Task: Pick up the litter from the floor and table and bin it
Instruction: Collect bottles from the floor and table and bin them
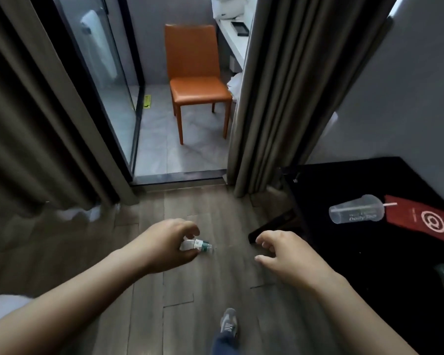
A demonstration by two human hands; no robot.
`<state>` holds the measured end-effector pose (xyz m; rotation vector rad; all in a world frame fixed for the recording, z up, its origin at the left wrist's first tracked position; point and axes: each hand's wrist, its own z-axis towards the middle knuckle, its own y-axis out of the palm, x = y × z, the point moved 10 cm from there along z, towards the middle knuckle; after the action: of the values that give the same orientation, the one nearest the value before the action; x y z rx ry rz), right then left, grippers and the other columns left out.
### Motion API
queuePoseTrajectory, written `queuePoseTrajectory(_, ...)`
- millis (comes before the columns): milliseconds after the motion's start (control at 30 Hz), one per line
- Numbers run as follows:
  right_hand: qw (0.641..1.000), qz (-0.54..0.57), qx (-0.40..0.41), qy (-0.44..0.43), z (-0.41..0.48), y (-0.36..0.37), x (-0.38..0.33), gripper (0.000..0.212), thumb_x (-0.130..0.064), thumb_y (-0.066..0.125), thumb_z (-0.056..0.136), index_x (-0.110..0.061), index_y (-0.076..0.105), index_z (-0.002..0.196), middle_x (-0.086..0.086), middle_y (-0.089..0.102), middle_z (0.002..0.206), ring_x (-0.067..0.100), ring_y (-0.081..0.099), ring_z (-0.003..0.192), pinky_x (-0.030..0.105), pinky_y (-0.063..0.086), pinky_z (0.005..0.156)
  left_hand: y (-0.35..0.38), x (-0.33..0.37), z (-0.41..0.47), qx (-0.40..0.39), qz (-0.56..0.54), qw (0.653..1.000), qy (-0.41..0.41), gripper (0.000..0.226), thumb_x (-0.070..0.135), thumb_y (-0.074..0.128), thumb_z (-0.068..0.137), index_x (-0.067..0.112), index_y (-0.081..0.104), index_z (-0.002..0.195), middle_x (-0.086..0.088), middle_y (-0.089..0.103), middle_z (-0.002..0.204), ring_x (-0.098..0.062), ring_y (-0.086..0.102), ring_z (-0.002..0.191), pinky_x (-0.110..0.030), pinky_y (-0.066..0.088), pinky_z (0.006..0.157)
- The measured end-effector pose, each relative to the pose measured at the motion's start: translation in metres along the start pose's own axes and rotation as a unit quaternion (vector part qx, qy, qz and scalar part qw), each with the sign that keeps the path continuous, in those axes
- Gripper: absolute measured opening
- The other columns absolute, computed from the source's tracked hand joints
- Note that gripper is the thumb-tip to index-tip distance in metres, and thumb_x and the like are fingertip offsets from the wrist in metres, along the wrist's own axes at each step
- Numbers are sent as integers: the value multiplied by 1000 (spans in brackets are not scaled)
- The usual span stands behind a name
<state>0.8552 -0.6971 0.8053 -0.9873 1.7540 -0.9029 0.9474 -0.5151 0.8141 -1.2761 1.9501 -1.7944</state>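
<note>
A wooden floor (190,283) runs up to a doorway framed by 2 grey curtains, 1 at the left (36,124) and 1 at the right (292,98). Beyond the threshold, an orange chair (195,73) stands on grey tiles beside a glass door (100,73).

At the right is a black surface (369,252). A clear plastic cup (355,208) lies on its side there, its straw (390,204) pointing at a red packet (426,221) just beside it.

Both hands reach forward over the floor. The left hand (169,244) has its fingers curled over a small white and green bottle (196,245) and its thumb under it, gripping the white end while the green end sticks out to the right. The bottle is above the floor planks, near the middle of the view.

The right hand (285,254) hangs well apart from the bottle. Its fingers are loosely curled and hold nothing.

Below the hands, 1 grey shoe (228,321) rests on the floor.
</note>
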Motion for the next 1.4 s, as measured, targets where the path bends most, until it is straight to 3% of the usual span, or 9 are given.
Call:
queuePoseTrajectory(433, 995, 40, -64, 59, 228, 84, 107, 40, -36, 63, 87, -23, 58, 125, -2, 63, 116, 14, 56, 111, 31, 46, 92, 112, -127, 201, -34, -26, 994, -106, 43, 40, 62, 85, 23, 54, 124, 4, 58, 121, -14, 57, 109, -26, 44, 90)
queuePoseTrajectory(633, 993, 60, -67, 81, 308, 191, 153, 39, -37, 63, 87, -26, 58, 123, -6, 63, 117, 11, 57, 109, 28, 48, 90, 218, -209, 275, -49, -15, 993, -106, 46, 38, 62, 85, 21, 54, 126, 1, 58, 123, -18, 56, 113, -31, 44, 93)
queuePoseTrajectory(1067, 996, 39, -30, 75, 502, 466, 261, 42, -39, 65, 86, -27, 57, 126, -7, 63, 116, 10, 58, 108, 32, 50, 93, 529, -403, 434, -57, -6, 995, -86, 51, 40, 69, 77, 18, 54, 121, -1, 60, 115, -20, 57, 104, -34, 47, 85)
queuePoseTrajectory(1233, 996, 44, -22, 75, 541, 523, 284, 41, -39, 65, 86, -27, 57, 124, -8, 62, 114, 8, 57, 105, 29, 50, 90, 595, -444, 471, -64, 7, 995, -78, 45, 44, 71, 73, 21, 56, 109, 3, 61, 104, -17, 58, 93, -27, 39, 66)
queuePoseTrajectory(1400, 993, 61, -28, 98, 541, 540, 299, 39, -39, 65, 85, -28, 59, 122, -10, 63, 112, 5, 57, 102, 22, 47, 86, 625, -461, 494, -85, 20, 992, -97, 60, 45, 73, 73, 15, 53, 121, -3, 58, 117, -22, 55, 105, -37, 48, 87)
